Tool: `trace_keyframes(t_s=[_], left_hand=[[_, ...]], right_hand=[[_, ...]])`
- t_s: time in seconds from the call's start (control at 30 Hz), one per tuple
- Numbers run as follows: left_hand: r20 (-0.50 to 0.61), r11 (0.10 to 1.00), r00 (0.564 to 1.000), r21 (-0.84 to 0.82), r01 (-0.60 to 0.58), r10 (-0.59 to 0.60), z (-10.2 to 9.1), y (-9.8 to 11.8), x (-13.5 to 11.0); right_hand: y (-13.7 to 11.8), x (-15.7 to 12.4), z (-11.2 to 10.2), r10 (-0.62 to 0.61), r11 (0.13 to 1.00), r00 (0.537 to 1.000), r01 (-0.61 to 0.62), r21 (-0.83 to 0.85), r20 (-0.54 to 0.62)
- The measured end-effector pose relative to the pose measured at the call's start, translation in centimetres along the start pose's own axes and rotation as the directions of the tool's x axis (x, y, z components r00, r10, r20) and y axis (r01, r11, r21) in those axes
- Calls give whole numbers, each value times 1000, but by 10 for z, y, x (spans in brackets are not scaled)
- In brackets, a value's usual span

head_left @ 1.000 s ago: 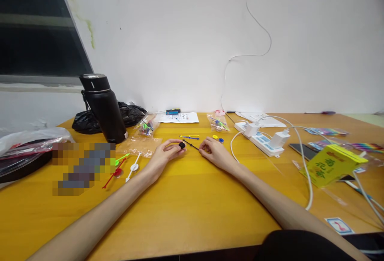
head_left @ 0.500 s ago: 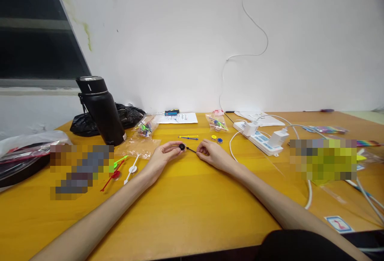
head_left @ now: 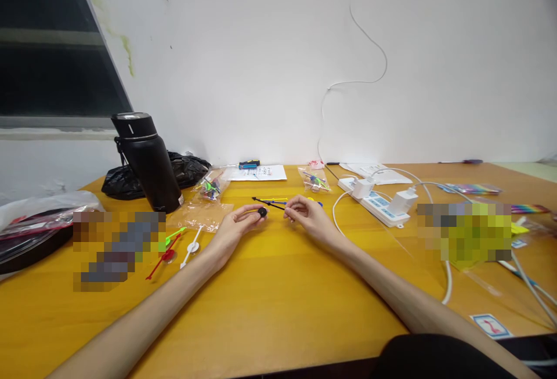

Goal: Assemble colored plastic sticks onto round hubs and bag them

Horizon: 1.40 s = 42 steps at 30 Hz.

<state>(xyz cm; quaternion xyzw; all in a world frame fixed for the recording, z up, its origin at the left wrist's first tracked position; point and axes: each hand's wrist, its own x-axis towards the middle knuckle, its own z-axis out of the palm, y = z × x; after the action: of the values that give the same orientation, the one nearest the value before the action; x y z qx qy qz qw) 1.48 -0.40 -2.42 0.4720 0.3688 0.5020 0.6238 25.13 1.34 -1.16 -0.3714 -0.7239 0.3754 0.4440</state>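
Note:
Between the thumb and fingers of my left hand is a small black disc. My right hand pinches the near end of a black arrow pointer, whose tip points left and away from me. The disc and the pointer are apart. Behind them lie a yellow and a blue pointer, partly covered by the black one. Blue and yellow discs are mostly hidden behind my right hand. Left of my left arm lie a green pointer, a red pointer and a white pointer, each with a disc.
A black bottle stands at the back left beside a black plastic bag. Clear bags of small parts lie toward the wall. A white power strip with chargers and cables is on the right. Screwdrivers rest on paper.
My right hand has lifted and turned the black pointer, so its arrow tip now shows clear of the disc. My left hand keeps the disc in nearly the same place.

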Motion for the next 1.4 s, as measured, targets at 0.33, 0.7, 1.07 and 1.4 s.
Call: trace_keyframes(t_s=[0.33, 0.7, 1.07, 1.4], left_hand=[[-9, 1000, 1000, 28, -5, 6, -1, 0, 1], [6, 998, 1000, 53, -29, 29, -2, -3, 1], [3, 999, 1000, 36, -6, 6, 1, 4, -2], [55, 998, 997, 28, -64, 62, 3, 4, -3]], right_hand=[[-5, 2, 3, 128, 983, 992, -125, 132, -20], [0, -2, 6, 112, 990, 991, -118, 83, 77], [-1, -2, 6, 148, 976, 979, -167, 141, 138], [-11, -5, 6, 128, 985, 974, -147, 91, 188]])
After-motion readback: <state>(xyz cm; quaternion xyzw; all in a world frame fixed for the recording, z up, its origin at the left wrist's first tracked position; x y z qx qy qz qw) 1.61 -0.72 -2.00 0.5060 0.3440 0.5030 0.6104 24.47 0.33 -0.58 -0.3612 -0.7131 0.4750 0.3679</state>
